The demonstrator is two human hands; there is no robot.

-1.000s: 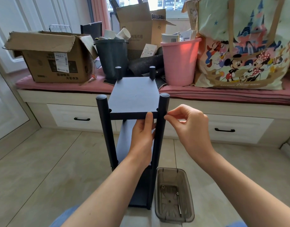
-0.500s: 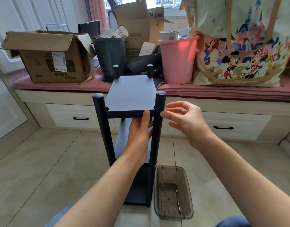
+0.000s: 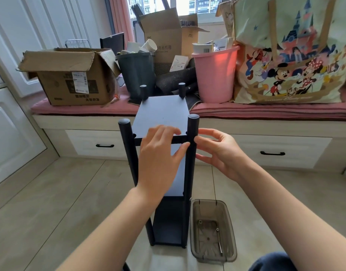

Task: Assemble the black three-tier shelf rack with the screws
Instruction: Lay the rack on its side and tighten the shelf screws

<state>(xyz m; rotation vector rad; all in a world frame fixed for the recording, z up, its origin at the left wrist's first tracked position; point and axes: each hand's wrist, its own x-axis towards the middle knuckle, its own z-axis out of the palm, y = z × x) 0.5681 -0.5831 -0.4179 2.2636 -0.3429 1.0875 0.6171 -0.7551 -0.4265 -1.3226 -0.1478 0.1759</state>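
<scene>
The black shelf rack (image 3: 164, 114) stands upright on the tiled floor before the window bench. The left hand (image 3: 160, 155) lies with straight fingers on the top shelf's near edge, while the right hand (image 3: 219, 151), fingers loosely spread, touches the near right post (image 3: 192, 133). A smoky plastic bin (image 3: 229, 231) sits just right of the rack's base.
</scene>
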